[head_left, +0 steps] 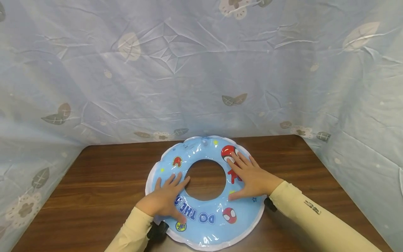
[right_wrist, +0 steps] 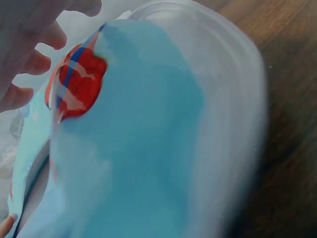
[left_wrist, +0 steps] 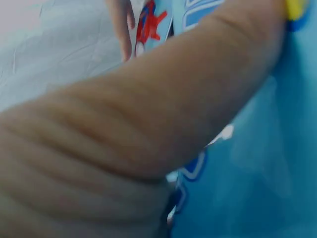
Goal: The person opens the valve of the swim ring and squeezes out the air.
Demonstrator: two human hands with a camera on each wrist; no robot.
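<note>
A light blue inflatable swim ring (head_left: 245, 224) with a white rim and printed red cartoon figures lies on the wooden table. My left hand (head_left: 165, 197) rests on the ring's left side with fingers spread, the index fingertip at the inner hole. On the right side, my right hand (head_left: 253, 178) lies spread over the printed red figure, its thumb pointing toward the hole. In the left wrist view, the left thumb (left_wrist: 163, 104) stretches across the blue vinyl. The right wrist view shows the right fingers (right_wrist: 37, 62) above the ring's surface (right_wrist: 143, 148).
The brown wooden table (head_left: 104, 182) extends around the ring. Behind it and at both sides hangs a pale blue curtain (head_left: 189, 80) printed with leaves and flowers. Dark straps (head_left: 157, 230) sit at the wrists, by the cream sleeves (head_left: 315, 213).
</note>
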